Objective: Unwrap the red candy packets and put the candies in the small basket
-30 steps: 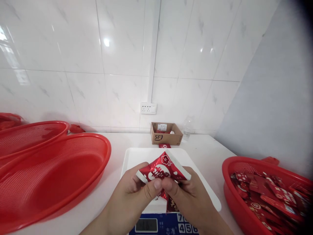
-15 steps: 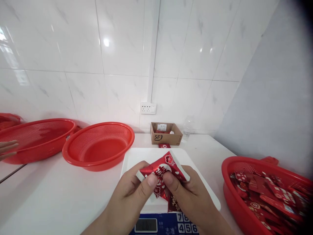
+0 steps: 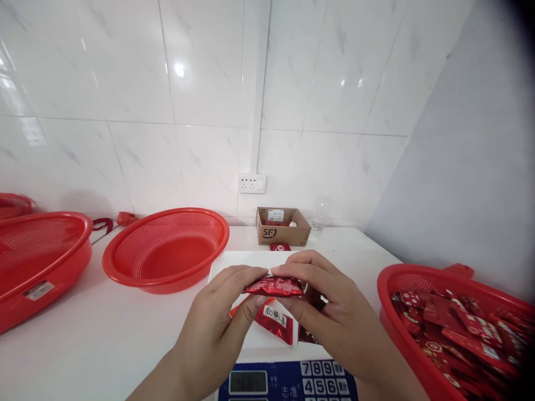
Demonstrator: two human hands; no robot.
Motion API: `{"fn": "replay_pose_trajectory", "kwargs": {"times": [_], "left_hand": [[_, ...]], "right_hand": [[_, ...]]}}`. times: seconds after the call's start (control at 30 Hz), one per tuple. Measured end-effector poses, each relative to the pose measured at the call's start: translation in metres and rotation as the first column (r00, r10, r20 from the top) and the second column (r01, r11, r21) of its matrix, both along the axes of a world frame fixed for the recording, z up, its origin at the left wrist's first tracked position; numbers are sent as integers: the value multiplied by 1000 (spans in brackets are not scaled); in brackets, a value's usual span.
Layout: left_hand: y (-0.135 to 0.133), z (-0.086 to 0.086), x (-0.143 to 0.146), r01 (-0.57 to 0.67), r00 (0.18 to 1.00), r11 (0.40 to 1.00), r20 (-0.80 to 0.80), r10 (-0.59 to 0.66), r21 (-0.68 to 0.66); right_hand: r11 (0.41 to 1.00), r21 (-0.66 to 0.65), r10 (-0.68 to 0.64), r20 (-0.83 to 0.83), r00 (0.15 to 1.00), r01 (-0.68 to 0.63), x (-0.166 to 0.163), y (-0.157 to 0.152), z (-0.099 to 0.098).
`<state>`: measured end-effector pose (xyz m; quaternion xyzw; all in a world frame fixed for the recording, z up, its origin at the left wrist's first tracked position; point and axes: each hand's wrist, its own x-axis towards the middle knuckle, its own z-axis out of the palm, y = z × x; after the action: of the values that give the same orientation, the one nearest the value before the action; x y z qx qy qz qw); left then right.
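Note:
Both hands hold red foil packets (image 3: 273, 286) over the white platter of a scale (image 3: 234, 266). My left hand (image 3: 223, 317) pinches the left end of the top packet, thumb below, fingers above. From the right, my right hand (image 3: 330, 306) grips the same packet, fingers stretched over it. More red packets (image 3: 276, 319) hang beneath, between the two hands. The scale's blue keypad and display (image 3: 288, 382) sit at the bottom edge.
A red mesh basket (image 3: 418, 289) full of red packets stands at the right. A bare red basket (image 3: 167, 248) sits left of the scale, another red basket (image 3: 42, 262) further left. A small cardboard box (image 3: 283, 225) and a wall socket (image 3: 252, 182) are at the back.
The top packet has turned from face-up to flat and edge-on, and both hands now grip it from above. The baskets at the left were moved: one slid away to the left.

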<state>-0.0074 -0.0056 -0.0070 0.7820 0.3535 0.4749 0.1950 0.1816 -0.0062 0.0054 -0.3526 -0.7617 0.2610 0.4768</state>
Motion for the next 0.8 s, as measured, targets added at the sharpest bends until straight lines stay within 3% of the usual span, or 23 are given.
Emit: {"fn": "replay_pose_trajectory", "kwargs": {"times": [0.23, 0.57, 0.67, 0.8], "left_hand": [[-5, -1, 2, 54, 998, 995, 42, -50, -80], [-10, 2, 0, 127, 989, 991, 69, -130, 47], [-10, 3, -1, 92, 993, 995, 74, -94, 30], [-9, 5, -1, -16, 998, 996, 54, 21, -91]], "right_hand": [[999, 14, 39, -3, 999, -39, -6, -4, 2], [988, 137, 82, -60, 995, -73, -13, -5, -1], [995, 91, 42, -27, 999, -39, -13, -3, -3], [994, 100, -46, -17, 999, 47, -11, -3, -5]]}}
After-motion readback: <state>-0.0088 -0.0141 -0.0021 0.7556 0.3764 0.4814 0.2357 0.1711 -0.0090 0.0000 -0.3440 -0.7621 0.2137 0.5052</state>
